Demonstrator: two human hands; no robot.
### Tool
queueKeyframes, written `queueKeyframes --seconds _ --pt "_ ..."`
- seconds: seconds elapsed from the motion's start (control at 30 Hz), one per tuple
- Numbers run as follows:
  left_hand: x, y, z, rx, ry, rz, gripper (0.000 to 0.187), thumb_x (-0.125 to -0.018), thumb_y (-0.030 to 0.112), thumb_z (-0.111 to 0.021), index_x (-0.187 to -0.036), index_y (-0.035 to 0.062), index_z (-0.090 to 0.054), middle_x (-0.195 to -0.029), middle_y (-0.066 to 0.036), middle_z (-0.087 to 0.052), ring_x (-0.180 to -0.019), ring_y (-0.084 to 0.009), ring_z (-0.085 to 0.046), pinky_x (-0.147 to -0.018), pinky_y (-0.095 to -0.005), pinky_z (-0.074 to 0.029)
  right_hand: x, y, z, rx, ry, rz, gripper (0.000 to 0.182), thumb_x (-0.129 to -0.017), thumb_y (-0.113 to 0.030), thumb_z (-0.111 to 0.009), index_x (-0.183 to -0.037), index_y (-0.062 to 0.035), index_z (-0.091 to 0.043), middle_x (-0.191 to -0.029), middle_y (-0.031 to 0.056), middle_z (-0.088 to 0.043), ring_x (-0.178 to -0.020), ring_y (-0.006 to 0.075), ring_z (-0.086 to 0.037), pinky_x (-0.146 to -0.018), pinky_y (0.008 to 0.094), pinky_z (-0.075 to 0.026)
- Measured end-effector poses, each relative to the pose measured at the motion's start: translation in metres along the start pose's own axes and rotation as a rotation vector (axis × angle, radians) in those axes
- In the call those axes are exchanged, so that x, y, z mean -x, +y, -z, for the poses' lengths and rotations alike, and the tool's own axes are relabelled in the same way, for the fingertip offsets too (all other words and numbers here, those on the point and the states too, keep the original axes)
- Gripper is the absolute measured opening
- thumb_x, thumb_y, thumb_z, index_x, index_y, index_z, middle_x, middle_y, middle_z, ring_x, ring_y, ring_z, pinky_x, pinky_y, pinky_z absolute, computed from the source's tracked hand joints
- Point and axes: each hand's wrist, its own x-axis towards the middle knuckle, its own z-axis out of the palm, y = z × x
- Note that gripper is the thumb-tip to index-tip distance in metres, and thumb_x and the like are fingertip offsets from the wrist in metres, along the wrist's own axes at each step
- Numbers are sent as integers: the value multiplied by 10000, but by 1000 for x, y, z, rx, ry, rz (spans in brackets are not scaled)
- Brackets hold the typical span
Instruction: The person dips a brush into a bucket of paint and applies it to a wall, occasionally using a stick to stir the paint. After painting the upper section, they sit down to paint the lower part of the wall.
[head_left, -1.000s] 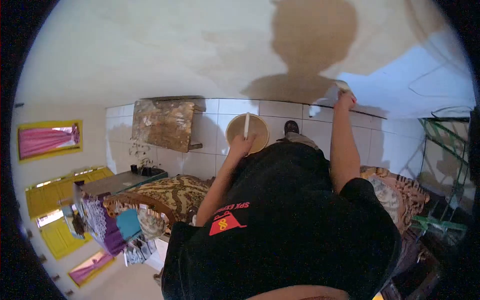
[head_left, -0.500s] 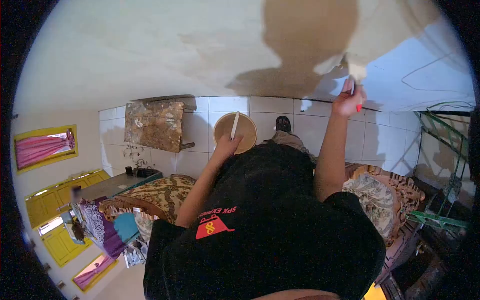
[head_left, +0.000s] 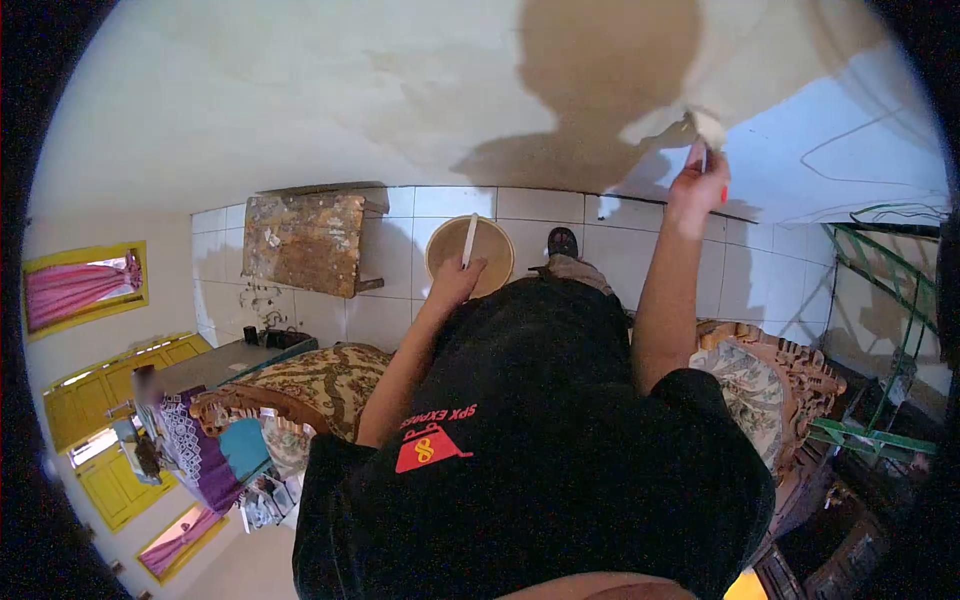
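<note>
My right hand (head_left: pixel 700 185) is closed around a paintbrush (head_left: pixel 708 130) with pale, cream-coated bristles. A small red part shows at the palm side. The brush is up at the wall (head_left: pixel 450 90), by the border between the beige coat and a bluish-white area (head_left: pixel 810 140). Low in front of my body, my left hand (head_left: pixel 458 280) is closed on a flat white stick (head_left: pixel 470 240). Behind the stick, a round bucket (head_left: pixel 432 245) shows a beige inside. Whether my left hand also touches the bucket is hidden.
A paint-stained wooden stool (head_left: pixel 305 245) stands on the white tiled floor (head_left: pixel 540 205) to the left. Carved, upholstered chairs (head_left: pixel 740 395) are close behind me on both sides. Green metal framing (head_left: pixel 890 270) stands at the right. My shadow falls on the wall.
My right hand has moved slightly up with the brush, which now looks more tilted against the wall. My left hand keeps its hold, and the whole view has shifted slightly.
</note>
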Motion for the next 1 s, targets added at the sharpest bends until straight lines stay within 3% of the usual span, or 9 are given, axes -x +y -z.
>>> queueKeyframes --seconds 0.17,0.27,0.47,0.6,0.63,0.77,0.83,0.87,1.0 --pt "4 2 2 -46 -9 52 528 -787 448 -555 -851 -73 -604 -741 -256 -607 -734 -366 -615 -669 -424 -465 58 -74 -64 -178 -94 240 255 -851 -122 -488 -1042 43 -454 -1060 168 -534 -937 251 -552 -788 328 -501" --pt "-11 -16 -5 -60 -20 39 534 -784 456 -554 -884 -66 -602 -754 -262 -607 -749 -376 -613 -679 -427 -466 31 -45 -51 -23 58 312 235 -826 -83 -523 -1003 34 -422 -1041 155 -528 -932 267 -552 -794 345 -502" --pt "-7 -5 -3 -49 20 -52 513 -792 474 -529 -915 -17 -611 -775 -267 -608 -765 -380 -613 -699 -437 -463 37 -1 20 140 103 -26 227 -831 -107 -520 -990 49 -475 -1011 152 -543 -920 268 -558 -775 359 -515" --pt "2 -1 1 -52 -65 54 550 -797 487 -515 -877 -50 -608 -777 -272 -607 -766 -391 -608 -706 -442 -460 27 -10 16 62 124 13 140 -830 -84 -511 -934 8 -490 -952 123 -567 -827 225 -577 -666 298 -530" --pt "2 0 3 -47 -133 111 565 -798 492 -511 -866 -61 -607 -775 -272 -606 -768 -395 -607 -707 -444 -459 28 -20 4 108 123 62 225 -855 -111 -461 -999 58 -496 -1006 154 -553 -893 264 -575 -798 357 -511" --pt "3 -16 -7 -97 -68 49 578 -796 494 -518 -855 -74 -605 -787 -275 -606 -781 -394 -607 -705 -446 -457 24 -60 -26 171 63 196 229 -856 -105 -458 -1019 52 -489 -1021 151 -552 -905 269 -571 -830 371 -494" --pt "5 -24 -9 -11 -21 -90 585 -777 528 -566 -663 -46 -573 -528 -149 -539 -497 -257 -573 -492 -389 -445 22 -82 -45 3 45 278 237 -850 -103 -456 -1018 63 -482 -1020 154 -551 -924 284 -563 -846 388 -487" --pt "8 -28 -10 -5 -25 -88 585 -777 528 -566 -663 -46 -573 -528 -149 -539 -497 -257 -573 -492 -389 -445 27 -98 -64 -17 -2 335 238 -847 -104 -457 -1008 70 -484 -1011 153 -551 -933 287 -560 -851 396 -483" --pt "22 -39 -12 -48 35 -155 546 -805 499 -546 -908 -34 -603 -722 -204 -609 -676 -309 -608 -629 -409 -468 62 -144 -139 -104 -141 556 201 -831 -102 -469 -937 64 -510 -992 148 -554 -949 268 -554 -847 378 -480"
